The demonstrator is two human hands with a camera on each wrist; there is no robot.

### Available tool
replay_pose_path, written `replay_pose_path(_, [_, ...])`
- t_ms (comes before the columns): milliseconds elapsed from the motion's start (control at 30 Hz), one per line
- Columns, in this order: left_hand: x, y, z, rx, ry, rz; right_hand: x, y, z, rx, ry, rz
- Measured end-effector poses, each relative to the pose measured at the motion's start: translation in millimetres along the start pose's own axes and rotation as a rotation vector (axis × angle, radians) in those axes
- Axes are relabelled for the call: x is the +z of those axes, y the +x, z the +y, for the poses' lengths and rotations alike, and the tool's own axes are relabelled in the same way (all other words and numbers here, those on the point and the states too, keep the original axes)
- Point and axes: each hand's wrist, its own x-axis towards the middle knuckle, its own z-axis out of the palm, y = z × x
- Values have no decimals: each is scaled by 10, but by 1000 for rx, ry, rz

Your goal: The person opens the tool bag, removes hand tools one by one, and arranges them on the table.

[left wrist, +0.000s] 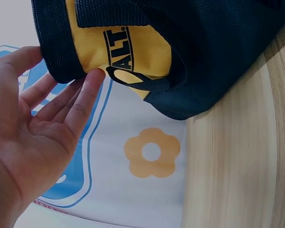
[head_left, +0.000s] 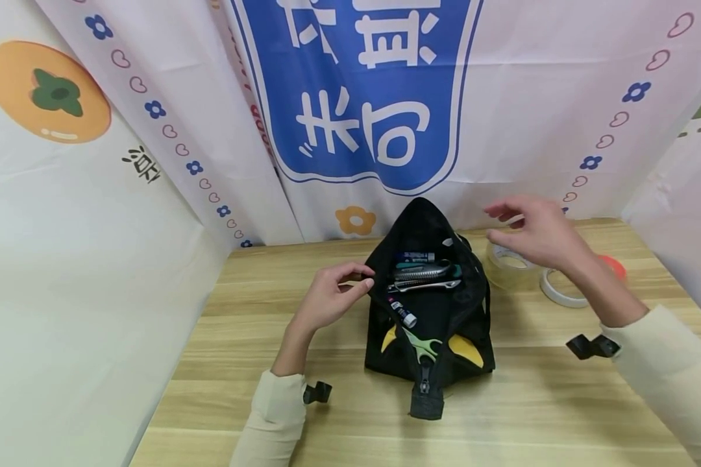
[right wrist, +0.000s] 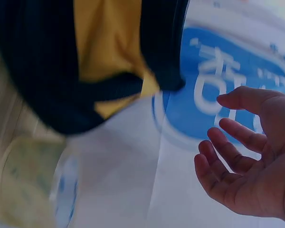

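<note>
A black and yellow tool bag (head_left: 429, 350) stands unzipped on the table in the head view. My left hand (head_left: 333, 295) pinches its left rim; in the left wrist view the thumb goes behind the dark zip edge (left wrist: 57, 42) and fingertips touch the yellow outside. Inside lie a grey utility knife (head_left: 422, 271), a glue stick (head_left: 405, 316) with a white cap, a blue tube (head_left: 417, 257) and green-handled scissors (head_left: 423, 346). My right hand (head_left: 537, 233) hovers right of the bag with loosely bent fingers, holding nothing. The right wrist view shows it apart from the bag.
Under the right hand stands a wide roll of clear tape (head_left: 514, 272). Beside it lie a white tape roll (head_left: 555, 295) and a red round thing (head_left: 613, 266), partly hidden by the right forearm. A printed cloth (head_left: 502, 130) hangs close behind the bag.
</note>
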Motion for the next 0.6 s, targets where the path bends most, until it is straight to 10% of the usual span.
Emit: replay_pose_path(600, [10, -16, 10, 7, -17, 1, 597, 240, -442, -121, -28, -137])
